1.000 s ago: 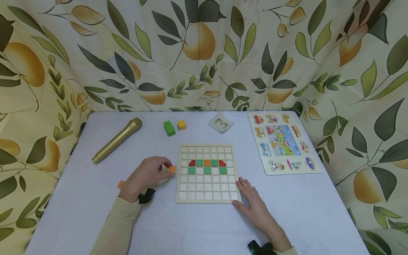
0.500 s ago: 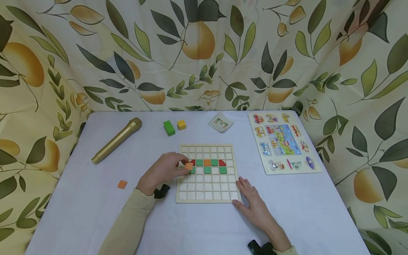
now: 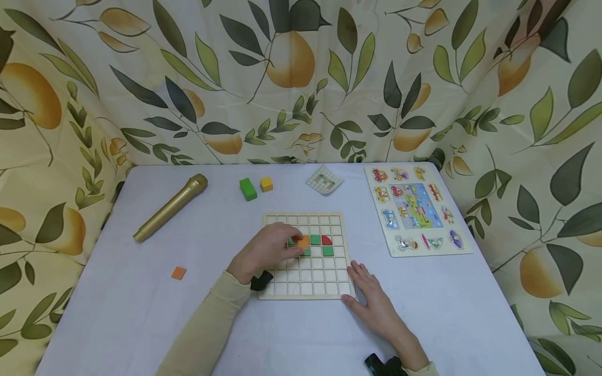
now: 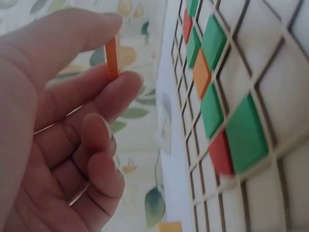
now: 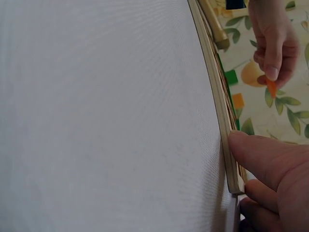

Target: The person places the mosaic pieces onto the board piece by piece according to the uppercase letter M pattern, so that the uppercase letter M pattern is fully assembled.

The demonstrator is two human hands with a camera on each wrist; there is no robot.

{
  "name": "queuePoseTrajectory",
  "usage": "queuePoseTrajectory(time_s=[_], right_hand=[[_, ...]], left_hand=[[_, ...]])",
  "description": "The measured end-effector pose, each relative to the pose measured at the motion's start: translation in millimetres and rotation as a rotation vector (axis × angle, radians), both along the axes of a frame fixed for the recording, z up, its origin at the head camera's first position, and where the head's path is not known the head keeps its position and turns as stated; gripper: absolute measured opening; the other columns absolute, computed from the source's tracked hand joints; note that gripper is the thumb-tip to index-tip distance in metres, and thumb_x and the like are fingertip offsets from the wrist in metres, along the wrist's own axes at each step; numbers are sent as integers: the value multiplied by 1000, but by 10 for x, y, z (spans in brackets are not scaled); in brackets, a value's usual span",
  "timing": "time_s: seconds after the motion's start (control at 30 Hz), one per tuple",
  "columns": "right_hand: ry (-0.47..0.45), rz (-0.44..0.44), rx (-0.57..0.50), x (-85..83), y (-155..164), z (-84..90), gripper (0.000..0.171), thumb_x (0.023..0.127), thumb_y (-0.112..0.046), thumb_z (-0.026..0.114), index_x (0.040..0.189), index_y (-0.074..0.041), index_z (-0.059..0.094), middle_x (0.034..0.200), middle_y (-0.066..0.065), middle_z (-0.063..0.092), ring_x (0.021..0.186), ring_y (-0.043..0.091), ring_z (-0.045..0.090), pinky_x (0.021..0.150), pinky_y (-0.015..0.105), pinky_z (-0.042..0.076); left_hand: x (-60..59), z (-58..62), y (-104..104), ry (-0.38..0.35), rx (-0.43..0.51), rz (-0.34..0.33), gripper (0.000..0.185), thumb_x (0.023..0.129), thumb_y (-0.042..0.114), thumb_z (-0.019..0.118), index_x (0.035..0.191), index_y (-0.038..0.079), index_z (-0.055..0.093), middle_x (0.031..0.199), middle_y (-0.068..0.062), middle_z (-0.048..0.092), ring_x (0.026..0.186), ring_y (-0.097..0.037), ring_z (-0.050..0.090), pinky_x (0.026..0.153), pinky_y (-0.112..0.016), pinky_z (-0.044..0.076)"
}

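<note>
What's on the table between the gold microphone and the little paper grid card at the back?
In the head view, a green block and a yellow cube sit between the microphone and the card.

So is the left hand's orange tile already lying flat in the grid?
No, the left hand pinches the orange tile on edge, clear of the grid board.

On the tabletop (image 3: 117, 313) lie a gold microphone (image 3: 170, 207), a green block (image 3: 247, 189) just beside a yellow block (image 3: 266, 184), a small pattern card (image 3: 324, 180), a vehicle puzzle board (image 3: 416, 209) and a loose orange tile (image 3: 178, 272), before a leaf-and-pear curtain (image 3: 301, 78).
</note>
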State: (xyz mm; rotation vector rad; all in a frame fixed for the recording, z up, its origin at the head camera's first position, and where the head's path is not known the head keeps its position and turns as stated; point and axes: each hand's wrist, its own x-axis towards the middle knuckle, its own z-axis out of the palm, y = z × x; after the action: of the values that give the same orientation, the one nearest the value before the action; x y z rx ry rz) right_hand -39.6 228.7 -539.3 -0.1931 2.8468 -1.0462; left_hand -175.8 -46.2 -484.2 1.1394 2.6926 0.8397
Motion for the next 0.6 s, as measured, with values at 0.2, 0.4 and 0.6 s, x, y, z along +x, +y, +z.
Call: queuePoseTrajectory(time_s=[0.2,0.4,0.6], right_hand=[[-28,-1,12,-14,5,13,73,90,-28,73,149,-5,38,157,9,26,145,29,15,112,56,12],[-41,7,-3,-17,8,14,73,90,-29,72,150,-5,38,158,8,26,146,29,14,113,55,11],[-47,2,13,-15,18,-3,74,90,-31,72,151,-8,37,158,6,25,146,27,13,113,53,11]], left_hand=[[4,-44,231,59,-15,-45,24,86,28,76,101,9,73,92,1,69,83,-13,59,79,-28,48],[40,-86,419,56,-82,-60,23,86,31,76,96,11,73,87,4,67,76,-10,55,71,-23,47],[84,-99,553,66,-119,-77,21,85,34,77,88,14,72,77,10,62,70,-8,52,67,-19,45]])
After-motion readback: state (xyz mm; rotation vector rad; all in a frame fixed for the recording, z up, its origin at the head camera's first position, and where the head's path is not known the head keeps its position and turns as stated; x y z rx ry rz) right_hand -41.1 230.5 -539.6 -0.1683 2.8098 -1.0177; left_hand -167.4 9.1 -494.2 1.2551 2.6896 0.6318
